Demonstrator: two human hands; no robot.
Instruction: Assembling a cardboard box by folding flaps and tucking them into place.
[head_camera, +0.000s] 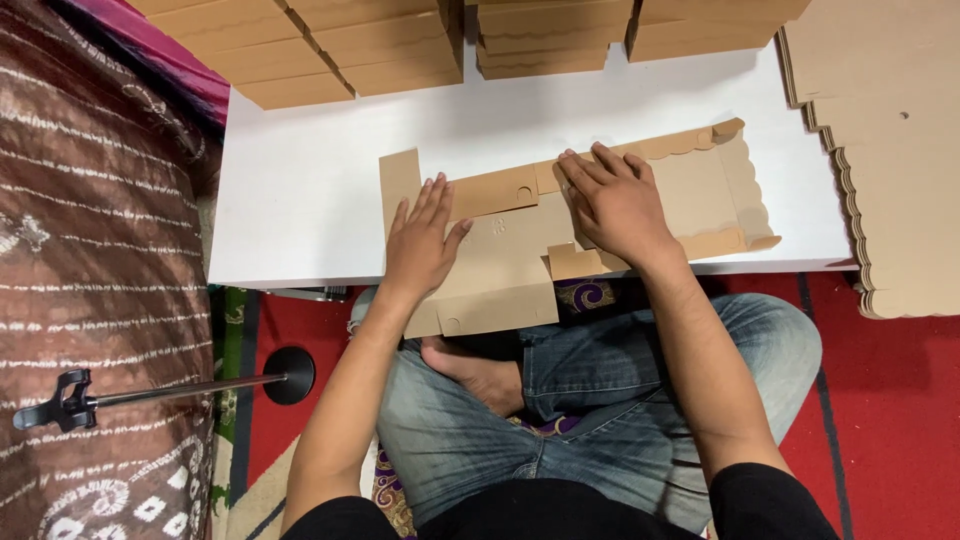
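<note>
**Person in black top and faded jeans**

The person wore a black short-sleeved top; its sleeves ended above the elbows, leaving both forearms bare. The left hand (420, 245) and right hand (615, 205) were bare, with no rings, watch or gloves visible. The jeans (600, 400) were faded light blue denim, creased at the knees. One bare foot (480, 375) showed, without sock or shoe.

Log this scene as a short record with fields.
surface: low white table
workpiece: flat brown cardboard box blank, partly hanging over the table's near edge
left hand: flat, palm down on the blank
right hand: flat, pressing the blank
far edge: folded brown boxes
right: stack of flat blanks
</note>
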